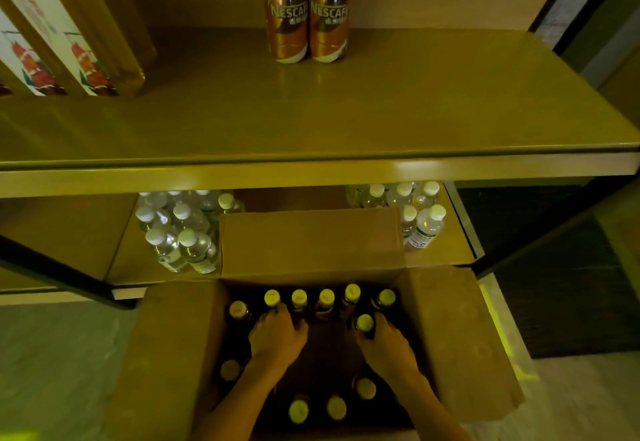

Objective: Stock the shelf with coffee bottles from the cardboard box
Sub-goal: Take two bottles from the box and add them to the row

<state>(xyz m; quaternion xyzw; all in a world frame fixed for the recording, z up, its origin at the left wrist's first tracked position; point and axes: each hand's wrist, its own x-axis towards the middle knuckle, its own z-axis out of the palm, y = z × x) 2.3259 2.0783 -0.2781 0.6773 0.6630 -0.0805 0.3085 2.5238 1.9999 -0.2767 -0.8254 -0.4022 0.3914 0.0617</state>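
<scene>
Cardboard box [166, 354], hands [277, 338] perhaps round bottles [364, 322]

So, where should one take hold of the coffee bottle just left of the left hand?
Grip the bottle by its neck under the cap, coming straight down from above: it stands upright deep in the box, so only its top is free.

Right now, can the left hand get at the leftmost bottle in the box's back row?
Probably yes: that bottle stands uncovered beside the left hand in the open cardboard box, though it seems to grip its neighbour.
</scene>
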